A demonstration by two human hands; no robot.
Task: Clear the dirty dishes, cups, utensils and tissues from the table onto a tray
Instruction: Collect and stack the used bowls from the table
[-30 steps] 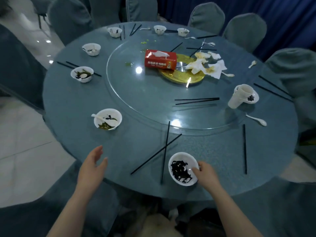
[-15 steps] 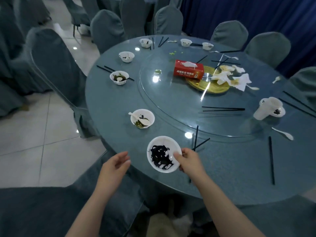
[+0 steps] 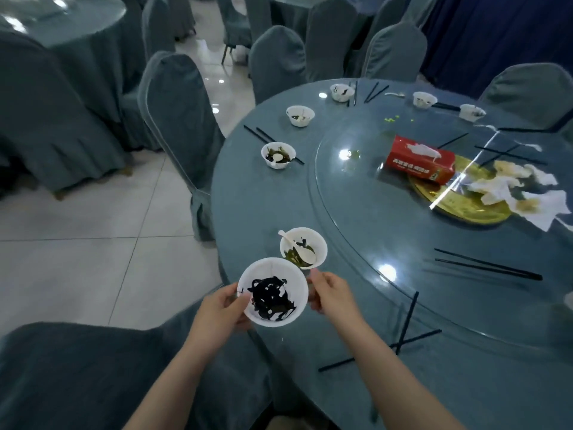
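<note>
At the near left edge of the round table [image 3: 279,193], both hands meet on one white bowl [image 3: 273,292] smeared with black leftovers — the left hand [image 3: 217,308] curls its fingers round the bowl's left rim, thumb over the edge, while the right hand [image 3: 333,294] pinches the opposite rim. The bowl sits above the table's edge, partly over the covered chair [image 3: 93,377] below; whether it touches the table cannot be told. Just beyond it, almost touching its far rim, stands a second white bowl [image 3: 310,240] on the table, with green and dark scraps and a white spoon [image 3: 297,248] lying across it. Farther along the left arc, a third bowl [image 3: 278,154] holds dark scraps beside a pair of black chopsticks [image 3: 257,135], then a fourth bowl [image 3: 300,115], and three more small bowls line the far rim. On the glass turntable [image 3: 356,206] lies a red tissue box [image 3: 420,158], one end resting on a gold plate [image 3: 459,209] — and crumpled, stained tissues [image 3: 511,190] spill over that plate's right side. Two black chopsticks [image 3: 486,264] lie side by side on the turntable's near right, and another crossed pair [image 3: 403,330] rests on the table to the right of the right forearm. Covered chairs ring the table, with a second draped table [image 3: 77,35] well apart at the upper left, across the pale tiled floor [image 3: 93,243].
</note>
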